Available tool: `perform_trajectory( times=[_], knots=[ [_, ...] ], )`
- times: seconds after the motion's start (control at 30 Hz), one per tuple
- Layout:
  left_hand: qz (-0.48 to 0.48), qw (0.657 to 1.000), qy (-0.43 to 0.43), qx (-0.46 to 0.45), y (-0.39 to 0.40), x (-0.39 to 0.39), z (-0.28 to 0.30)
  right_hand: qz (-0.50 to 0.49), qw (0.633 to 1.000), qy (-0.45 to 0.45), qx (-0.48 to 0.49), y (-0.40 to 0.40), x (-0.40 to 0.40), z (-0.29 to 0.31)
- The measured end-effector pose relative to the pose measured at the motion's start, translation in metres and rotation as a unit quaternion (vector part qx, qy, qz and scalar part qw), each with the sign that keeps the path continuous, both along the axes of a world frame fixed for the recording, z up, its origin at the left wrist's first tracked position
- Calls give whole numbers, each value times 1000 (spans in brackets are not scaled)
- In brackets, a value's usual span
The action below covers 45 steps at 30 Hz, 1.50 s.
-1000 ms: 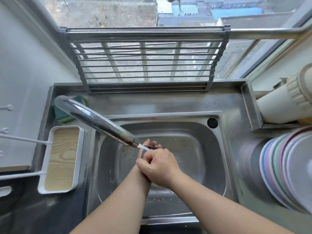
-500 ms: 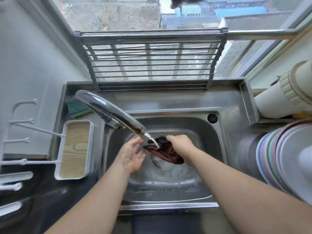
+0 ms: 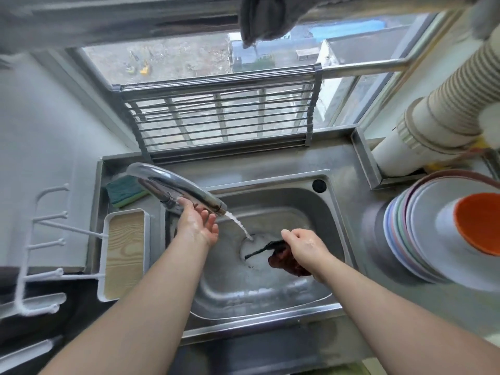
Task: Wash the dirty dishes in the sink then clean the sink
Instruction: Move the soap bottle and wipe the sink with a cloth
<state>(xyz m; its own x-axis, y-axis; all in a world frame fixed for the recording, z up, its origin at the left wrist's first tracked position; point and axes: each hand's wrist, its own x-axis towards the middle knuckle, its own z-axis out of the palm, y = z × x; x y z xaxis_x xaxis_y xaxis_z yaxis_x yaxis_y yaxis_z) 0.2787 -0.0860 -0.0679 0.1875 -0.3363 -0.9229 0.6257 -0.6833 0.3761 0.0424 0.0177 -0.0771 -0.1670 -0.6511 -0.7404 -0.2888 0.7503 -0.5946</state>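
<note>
Cloth [image 3: 288,262]: dark red, wet, crumpled, black strap trailing left toward the drain.
Place: low in the sink [image 3: 270,293], right of the water.
Right hand [image 3: 304,247]: grip clamped on cloth.
Left hand [image 3: 196,221]: fingers straight, touching the tap [image 3: 176,185].

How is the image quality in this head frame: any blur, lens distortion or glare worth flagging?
Head view: daylight from the window lights the scene evenly; the top edge and the hanging grey cloth are smeared by motion blur; the wide-angle lens bends the window frame and the plate stack at the right edge; soft glare sits on the faucet and sink; both hands are fairly sharp.
</note>
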Motion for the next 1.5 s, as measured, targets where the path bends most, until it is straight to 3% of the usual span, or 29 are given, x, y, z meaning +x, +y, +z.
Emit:
perform_trajectory(
  times=[0.13, 0.3, 0.4, 0.47, 0.53, 0.6, 0.63, 0.73, 0.87, 0.93, 1.0, 1.07, 1.1, 1.17, 1.27, 1.37, 1.43, 1.5],
  knots=[
    [12, 1000, -24, 4, -9, -3, 2, 39, 999, 5, -10, 5, 7, 13],
    [18, 997, -50, -50, 2, -7, 1, 238, 966, 94, -35, 6, 1, 25],
    [-114, 991, -49, -49, 41, -21, -5, 314, 944, 89, -40, 2, -2, 35],
    [-336, 935, -86, -77, 72, -37, -4, 340, 934, 86, -63, -2, -3, 46],
    [-544, 811, -121, -180, 98, -52, -11, 364, 923, 81, -90, -8, -3, 60],
    [-658, 691, -207, -216, 110, -71, -7, 359, 925, 53, -114, -13, -3, 69],
    [-664, 672, -249, -211, 112, -78, -3, 351, 927, 40, -127, -14, -2, 73],
    [-599, 715, -290, -215, 110, -94, -3, 307, 935, 42, -173, -19, -7, 82],
    [-635, 661, -312, -250, 113, -95, 5, 108, 956, 126, -240, -30, -46, 79],
    [-616, 667, -336, -251, 117, -95, 6, -6, 967, 164, -194, -30, -70, 64],
    [-591, 695, -320, -255, 120, -99, 13, -24, 968, 198, -154, -23, -80, 44],
    [-593, 684, -329, -270, 120, -109, 18, 14, 966, 201, -159, -17, -77, 24],
    [-597, 677, -333, -272, 118, -113, 21, 26, 973, 157, -167, -16, -72, 17],
    [-599, 700, -291, -259, 111, -118, 23, 11, 988, -30, -152, -16, -56, 9],
    [-597, 718, -254, -252, 101, -120, 27, -57, 969, -231, -63, -11, -30, -2],
    [-517, 785, -246, -235, 87, -124, 32, -143, 937, -320, 8, -3, -20, -8],
    [-447, 841, -220, -210, 74, -128, 34, -179, 929, -323, 20, 1, -17, -14],
    [-407, 873, -194, -186, 64, -132, 33, -211, 921, -323, 51, 8, -12, -17]
  ],
)
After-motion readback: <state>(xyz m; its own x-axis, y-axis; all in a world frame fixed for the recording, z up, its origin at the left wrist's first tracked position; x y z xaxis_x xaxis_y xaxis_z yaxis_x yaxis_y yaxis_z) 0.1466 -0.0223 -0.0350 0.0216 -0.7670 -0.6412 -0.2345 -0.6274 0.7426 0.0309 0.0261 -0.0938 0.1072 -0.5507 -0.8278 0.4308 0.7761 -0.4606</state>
